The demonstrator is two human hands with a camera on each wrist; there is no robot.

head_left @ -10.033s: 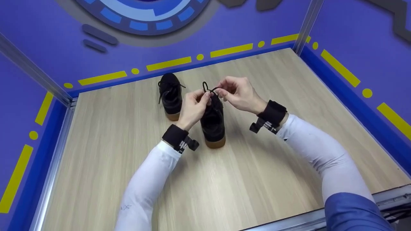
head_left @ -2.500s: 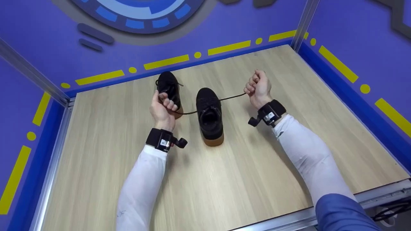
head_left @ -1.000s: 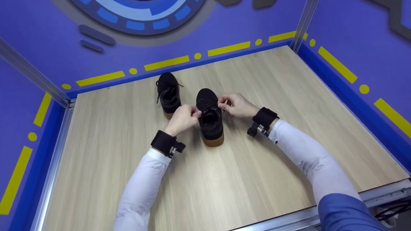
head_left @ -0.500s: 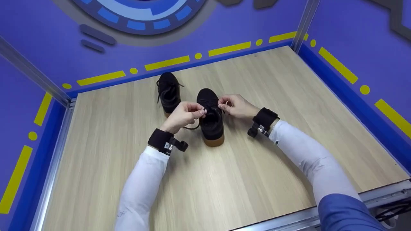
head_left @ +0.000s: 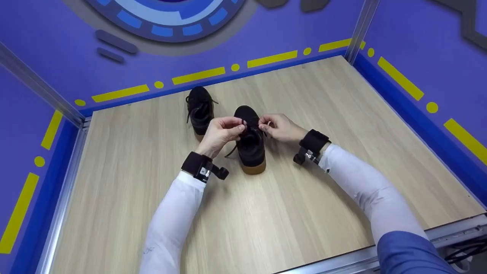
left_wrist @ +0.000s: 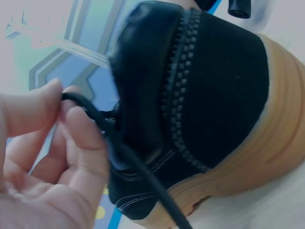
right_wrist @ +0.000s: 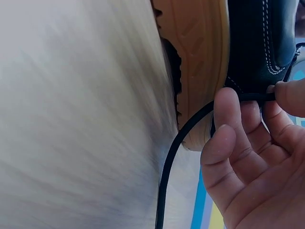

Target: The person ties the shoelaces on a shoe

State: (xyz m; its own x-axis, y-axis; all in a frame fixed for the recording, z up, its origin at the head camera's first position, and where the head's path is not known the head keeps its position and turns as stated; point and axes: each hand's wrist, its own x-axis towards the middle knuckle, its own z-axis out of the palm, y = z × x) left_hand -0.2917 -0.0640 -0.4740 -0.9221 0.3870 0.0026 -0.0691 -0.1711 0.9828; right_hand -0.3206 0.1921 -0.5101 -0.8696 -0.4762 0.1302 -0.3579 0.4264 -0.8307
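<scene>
A black shoe (head_left: 251, 156) with a tan sole stands on the wooden table, its toe pointing away from me. Over its lacing my left hand (head_left: 220, 132) pinches one end of the black shoelace (left_wrist: 143, 172) between thumb and index finger, and the tail hangs down on the shoe's left side. Close against the shoe's right side, my right hand (head_left: 282, 128) pinches the other shoelace end (right_wrist: 166, 167) by thumb and fingertips. That lace curves down past the sole in the right wrist view. The knot area is partly hidden behind my left fingers.
A second black shoe (head_left: 200, 110), its laces tied in a bow, stands behind and left of the first, partly behind my left hand. Blue panels (head_left: 213, 57) wall the table (head_left: 304, 213) at the back and sides. A metal rail (head_left: 365, 262) runs along the front edge.
Ten seconds ago both hands held a lace loop above the shoe. Later they drew the lace ends apart sideways. Both have since returned, and the left has risen from the shoe's side to its lacing.
</scene>
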